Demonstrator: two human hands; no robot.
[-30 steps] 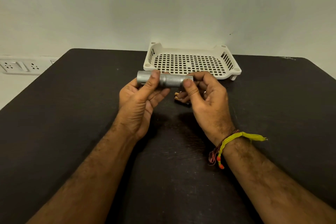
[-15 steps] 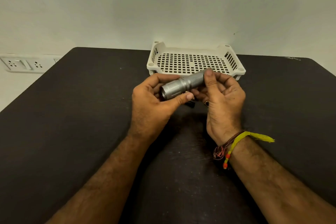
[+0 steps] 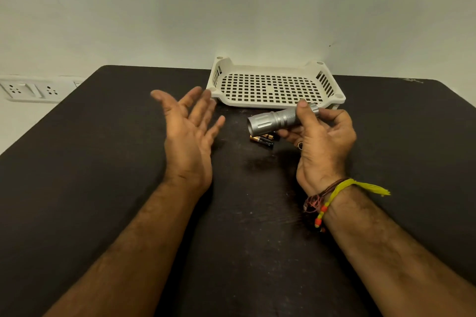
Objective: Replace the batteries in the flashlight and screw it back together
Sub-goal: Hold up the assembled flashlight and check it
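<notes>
Flashlight: silver, held above the worktop, tilted, wide head end toward the left hand. Right hand grip clamped on its rear barrel, thumb on top. Left hand grip apart, palm up, fingers spread, holding nothing. Batteries lie on the worktop under the flashlight. White perforated tray sits behind, near the wall.

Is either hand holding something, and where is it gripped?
The right hand holds the flashlight by its rear barrel, thumb on top. The left hand is open and empty.
</notes>
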